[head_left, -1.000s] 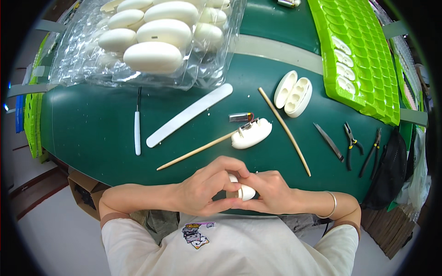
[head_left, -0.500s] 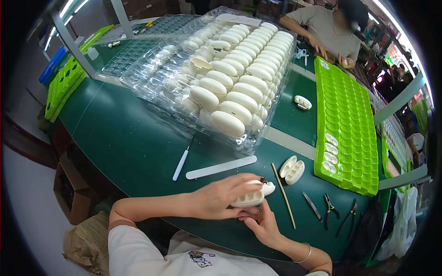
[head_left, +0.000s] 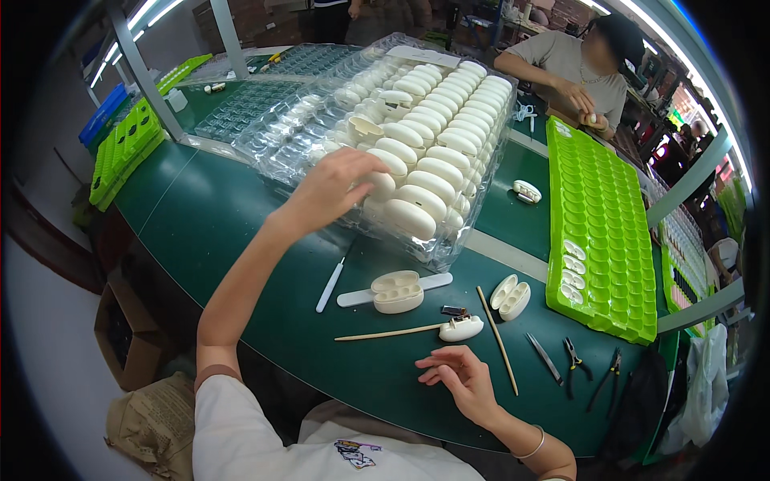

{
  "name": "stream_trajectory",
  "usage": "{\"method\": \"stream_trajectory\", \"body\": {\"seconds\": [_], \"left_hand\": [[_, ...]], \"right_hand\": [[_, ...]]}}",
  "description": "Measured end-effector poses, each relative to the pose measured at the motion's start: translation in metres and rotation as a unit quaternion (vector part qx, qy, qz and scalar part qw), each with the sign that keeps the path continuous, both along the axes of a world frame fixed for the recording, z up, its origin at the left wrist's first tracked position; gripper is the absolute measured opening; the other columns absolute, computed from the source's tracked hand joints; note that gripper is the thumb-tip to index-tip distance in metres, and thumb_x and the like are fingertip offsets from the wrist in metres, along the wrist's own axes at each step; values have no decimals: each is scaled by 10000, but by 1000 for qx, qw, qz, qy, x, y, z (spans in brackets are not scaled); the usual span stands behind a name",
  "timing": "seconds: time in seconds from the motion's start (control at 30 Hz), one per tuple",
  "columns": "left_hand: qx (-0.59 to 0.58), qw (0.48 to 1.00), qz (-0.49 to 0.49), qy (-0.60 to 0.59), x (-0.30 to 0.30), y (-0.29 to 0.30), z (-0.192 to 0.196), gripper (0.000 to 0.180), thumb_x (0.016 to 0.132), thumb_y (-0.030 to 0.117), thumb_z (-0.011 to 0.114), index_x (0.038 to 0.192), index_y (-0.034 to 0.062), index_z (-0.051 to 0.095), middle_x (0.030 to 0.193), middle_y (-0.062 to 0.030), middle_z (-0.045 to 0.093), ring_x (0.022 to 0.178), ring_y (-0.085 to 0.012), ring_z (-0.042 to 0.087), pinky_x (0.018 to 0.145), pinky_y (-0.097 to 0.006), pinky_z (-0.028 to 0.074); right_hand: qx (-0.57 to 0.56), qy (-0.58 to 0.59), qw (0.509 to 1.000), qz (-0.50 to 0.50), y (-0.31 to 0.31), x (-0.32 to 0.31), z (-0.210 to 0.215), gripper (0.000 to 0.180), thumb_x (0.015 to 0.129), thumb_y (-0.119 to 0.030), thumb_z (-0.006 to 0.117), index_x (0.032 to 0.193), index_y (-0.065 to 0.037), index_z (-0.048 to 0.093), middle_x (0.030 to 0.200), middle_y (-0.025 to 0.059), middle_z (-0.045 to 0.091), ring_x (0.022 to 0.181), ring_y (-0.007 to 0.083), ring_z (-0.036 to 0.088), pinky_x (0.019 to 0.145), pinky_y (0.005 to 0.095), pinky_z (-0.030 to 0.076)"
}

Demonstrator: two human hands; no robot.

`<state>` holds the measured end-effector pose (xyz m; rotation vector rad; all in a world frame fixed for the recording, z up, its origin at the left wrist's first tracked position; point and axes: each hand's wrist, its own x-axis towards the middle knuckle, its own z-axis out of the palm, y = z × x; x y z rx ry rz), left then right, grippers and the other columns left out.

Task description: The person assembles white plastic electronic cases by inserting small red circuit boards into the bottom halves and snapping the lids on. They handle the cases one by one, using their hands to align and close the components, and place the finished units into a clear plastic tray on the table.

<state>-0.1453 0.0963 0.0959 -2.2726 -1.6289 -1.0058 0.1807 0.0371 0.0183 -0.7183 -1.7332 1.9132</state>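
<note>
In the head view, the left hand (head_left: 333, 188) reaches over the clear tray (head_left: 437, 258), its fingers about a white case (head_left: 380, 189) at the near left of the rows; whether its grip pinches that case or only touches it, I cannot tell. The right hand (head_left: 461, 380) hangs over the near edge of the surface (head_left: 200, 240), its grip loosely spread with nothing in it. Nearest to it is a shell (head_left: 463, 329) with parts showing, a battery (head_left: 453, 310) just behind and a stick (head_left: 385, 333) ending at its left side. An open case (head_left: 399, 303) overlaps the white bar (head_left: 437, 281); a second open case (head_left: 514, 305) stands near the green tray (head_left: 556, 200). Tweezers (head_left: 545, 361) and two pliers (head_left: 574, 365) lie to the right. Across the surface, a co-worker (head_left: 553, 58) sits with both hands raised.
</note>
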Motion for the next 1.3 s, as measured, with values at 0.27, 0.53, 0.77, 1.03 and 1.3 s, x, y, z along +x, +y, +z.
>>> {"method": "stream_trajectory", "body": {"seconds": [0.27,0.53,0.77,1.03,1.3], "left_hand": [[-142,986,62,-66,-60,56,26,224,718,119,670,935,72,632,988,-71,598,953,-216,554,836,-337,430],[-42,977,189,85,-89,83,9,159,738,172,685,883,112,661,1001,-28,566,986,-180,522,845,-312,412],[-235,758,-291,-535,61,15,17,309,864,93,578,1151,-8,525,1054,-53,587,936,-99,549,810,-251,445],[-233,746,-451,-432,118,10,3,410,745,180,724,1065,34,512,1021,-75,486,950,-142,481,812,-280,409],[-143,830,-225,-490,157,-6,5,648,646,198,810,1097,64,365,945,-55,455,803,-96,507,657,-226,427]], "right_hand": [[43,52,997,-27,22,4,37,148,903,-26,453,1025,29,518,965,146,634,822,175,639,740,279,520],[49,108,992,-40,40,-4,60,168,896,1,442,1054,24,494,1015,152,613,858,183,625,775,283,508],[-38,182,980,-72,77,-17,89,398,820,-30,585,1192,-19,444,1265,130,431,972,173,551,796,303,490],[85,287,950,-94,80,-13,81,280,725,45,674,973,7,551,1157,105,455,964,159,546,782,277,517],[154,183,956,-169,80,-13,85,244,708,58,692,919,32,570,1103,125,473,962,158,557,819,270,521]]}}
